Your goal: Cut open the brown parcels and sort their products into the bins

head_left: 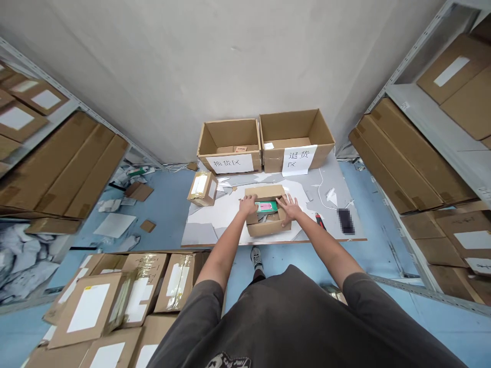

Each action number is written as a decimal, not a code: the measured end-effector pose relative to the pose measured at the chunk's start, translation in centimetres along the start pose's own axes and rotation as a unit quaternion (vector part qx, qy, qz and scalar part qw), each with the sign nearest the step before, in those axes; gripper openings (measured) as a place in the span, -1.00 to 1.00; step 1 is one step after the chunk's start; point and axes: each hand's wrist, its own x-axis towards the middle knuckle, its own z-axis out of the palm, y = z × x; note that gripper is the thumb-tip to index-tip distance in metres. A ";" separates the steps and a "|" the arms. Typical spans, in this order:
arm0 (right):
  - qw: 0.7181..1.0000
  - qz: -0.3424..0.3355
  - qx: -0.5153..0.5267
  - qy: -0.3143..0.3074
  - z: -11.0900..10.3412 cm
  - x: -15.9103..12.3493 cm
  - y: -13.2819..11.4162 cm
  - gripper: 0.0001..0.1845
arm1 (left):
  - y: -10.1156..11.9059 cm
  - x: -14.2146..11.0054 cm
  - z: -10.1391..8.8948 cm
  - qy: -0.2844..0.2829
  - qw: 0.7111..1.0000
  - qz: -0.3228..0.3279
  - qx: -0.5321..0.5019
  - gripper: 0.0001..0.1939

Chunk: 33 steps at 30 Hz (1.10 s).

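A small opened cardboard box [268, 228] lies on the table in front of me, its flaps folded outward. Inside it is a green package with a pink and white panel [267, 206], beside some crumpled packing that I cannot make out well. My left hand [248, 205] is closed over the left side of the box, next to the package. On the right side of the box rests my right hand [290, 208], with its fingers spread. The thumb of that hand points down along the box's side.
Two large open boxes with paper signs [230, 162] [299, 159] stand at the table's back. A taped carton [203, 188] sits left; a red and black cutter [320, 221] and dark phone [346, 221] lie right. Stacked cartons [88, 306] stand left, loaded shelves [441, 110] both sides.
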 end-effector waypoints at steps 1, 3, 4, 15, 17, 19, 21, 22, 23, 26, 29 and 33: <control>1.000 0.000 -0.002 -0.002 0.0 0.0 0.0 0.90 | -1.2 -0.1 -0.8 -0.011 1.000 0.013 -0.014 -0.27; 1.000 0.000 -0.005 -0.005 -0.1 0.1 0.0 0.91 | -3.6 -0.4 -2.0 0.011 0.999 0.039 -0.006 -0.20; 1.000 0.001 -0.008 -0.006 -0.1 0.1 0.0 0.92 | -4.6 -0.7 -2.3 0.013 0.999 0.046 0.016 -0.18; 1.000 0.020 -0.018 -0.012 -0.5 0.6 0.1 0.99 | 0.2 -2.5 3.0 -0.008 0.997 -0.054 0.056 -0.03; 1.000 0.020 -0.012 -0.018 -0.6 0.5 0.0 0.98 | 1.5 -2.2 3.7 -0.003 0.995 -0.087 0.048 0.19; 1.000 0.018 -0.007 -0.023 -0.6 0.5 -0.1 0.97 | 2.1 -1.9 4.0 -0.007 0.994 -0.103 0.033 0.29; 0.999 0.017 -0.008 -0.026 -0.7 0.5 -0.2 0.97 | 2.2 -1.7 3.9 -0.015 0.994 -0.107 0.021 0.32; 0.999 0.019 -0.010 -0.028 -0.8 0.5 -0.3 0.97 | 2.2 -1.6 3.8 -0.019 0.994 -0.106 0.018 0.33; 0.999 0.022 -0.014 -0.029 -0.9 0.5 -0.4 0.97 | 2.2 -1.6 3.7 -0.020 0.994 -0.106 0.017 0.33; 0.998 0.034 -0.020 -0.040 -1.2 0.5 -1.0 0.94 | 3.1 -1.3 3.7 -0.021 0.992 -0.121 0.021 0.36; 0.998 0.040 -0.008 -0.053 -1.5 0.4 -1.5 0.91 | 4.3 -0.9 3.8 -0.028 0.988 -0.152 0.018 0.42; 0.997 0.046 0.003 -0.061 -1.8 0.0 -1.6 0.87 | 3.0 -0.1 2.7 -0.052 0.989 -0.135 -0.008 0.34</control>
